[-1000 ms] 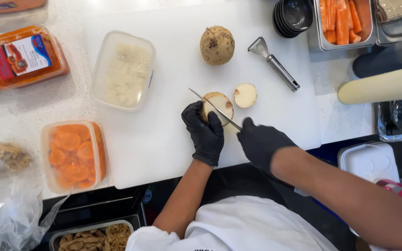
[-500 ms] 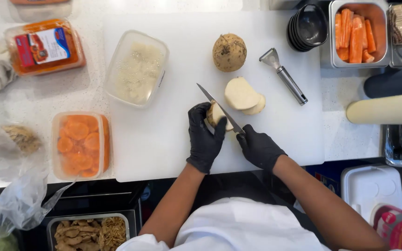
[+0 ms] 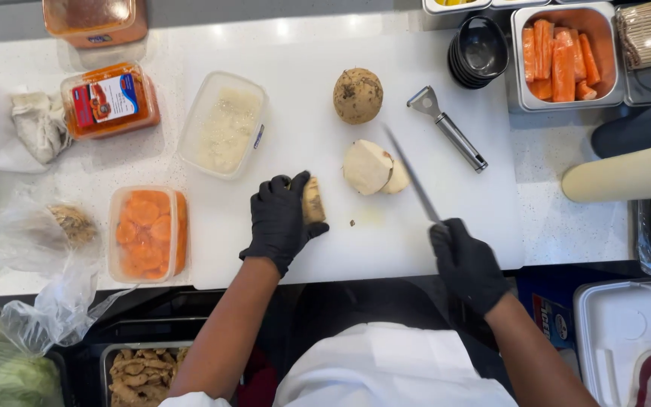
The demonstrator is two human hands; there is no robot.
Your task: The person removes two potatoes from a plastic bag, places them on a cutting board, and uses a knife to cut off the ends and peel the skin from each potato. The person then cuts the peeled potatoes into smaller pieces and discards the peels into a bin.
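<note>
Two gloved hands work over the white cutting board [image 3: 295, 113]: my left hand [image 3: 280, 220] is clenched around a cut root piece [image 3: 312, 202], my right hand [image 3: 466, 265] grasps a knife [image 3: 414, 177], blade tip near two pale slices [image 3: 371, 167].

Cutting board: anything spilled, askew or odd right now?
Nothing stands out. The left hand holds a cut root piece; the right hand holds the knife clear of the slices. Only small crumbs lie on the cutting board.
</note>
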